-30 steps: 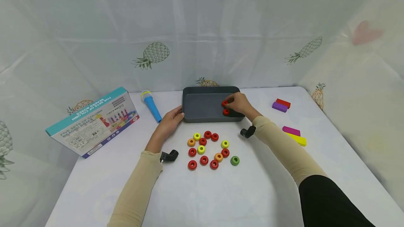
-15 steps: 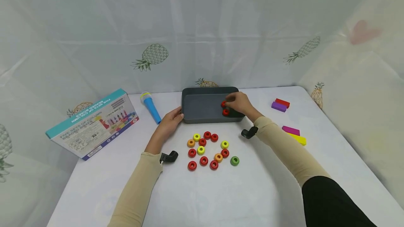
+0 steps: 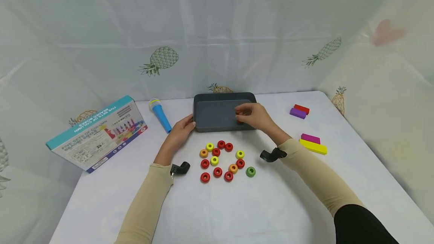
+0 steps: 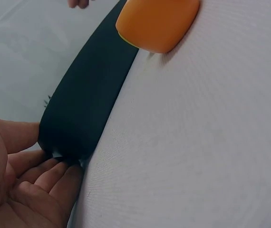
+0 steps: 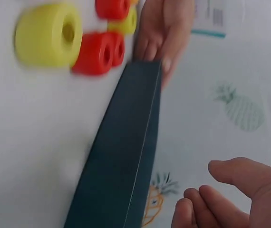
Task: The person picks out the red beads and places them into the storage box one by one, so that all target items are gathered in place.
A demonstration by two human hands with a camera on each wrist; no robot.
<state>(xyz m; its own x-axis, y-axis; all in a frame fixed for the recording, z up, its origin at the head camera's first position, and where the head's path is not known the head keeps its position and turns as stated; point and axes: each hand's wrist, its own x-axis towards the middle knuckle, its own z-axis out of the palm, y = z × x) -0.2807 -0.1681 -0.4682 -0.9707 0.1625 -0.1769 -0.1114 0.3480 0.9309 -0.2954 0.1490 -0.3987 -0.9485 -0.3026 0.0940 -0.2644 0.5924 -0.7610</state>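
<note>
Pinching the gray tray [image 3: 213, 114] by its left end, I have the left hand's [image 3: 179, 130] thumb at the upper edge and fingers at the lower. My right hand [image 3: 256, 116] hangs over the tray's right part, thumb and fingers apart; at least one red ring [image 3: 239, 122] lies inside, mostly hidden. Other rings [image 3: 217, 172] sit on the white table [image 3: 210, 214] in front.

Tray [image 3: 213, 113] on counter [image 3: 210, 214], near back edge; curtain [image 3: 210, 29] behind. Ring beads [image 3: 214, 164] before tray. Microphone [image 3: 160, 116] left of tray, box [image 3: 98, 134] farther left. Two block pairs [image 3: 313, 147] right, one behind other. Left hand [image 3: 181, 130] at tray's left end; right hand [image 3: 257, 116] over right part.
</note>
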